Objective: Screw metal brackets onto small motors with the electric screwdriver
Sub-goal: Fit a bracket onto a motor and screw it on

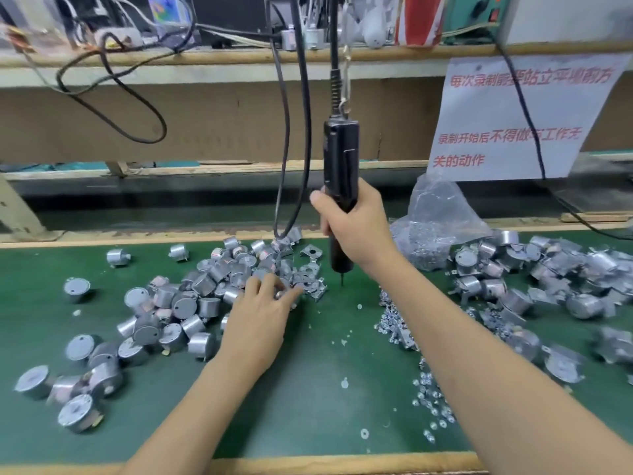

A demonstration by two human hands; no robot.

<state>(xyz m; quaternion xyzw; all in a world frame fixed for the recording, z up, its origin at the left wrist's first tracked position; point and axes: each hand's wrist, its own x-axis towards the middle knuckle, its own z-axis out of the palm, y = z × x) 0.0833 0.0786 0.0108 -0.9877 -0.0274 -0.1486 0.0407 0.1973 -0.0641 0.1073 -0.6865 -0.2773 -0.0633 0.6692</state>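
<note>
On green mat (318,389): R hand (356,228) grips upright screwdriver (340,156); L hand (260,320) on motor pile (219,272) alongside, grasp unclear.

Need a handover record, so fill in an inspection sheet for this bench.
Surface: green mat, wooden front edge.
Job's things: motors heaped left and right; brackets by the left heap; screws centre-right; electric screwdriver hanging upright.
Clutter: plastic bag of parts.
Hands: left hand fingers in the heap, grasp unclear; right hand grips the screwdriver.
Cables: black cables hang beside the screwdriver.
Surroundings: paper notice, shelf with equipment.
</note>
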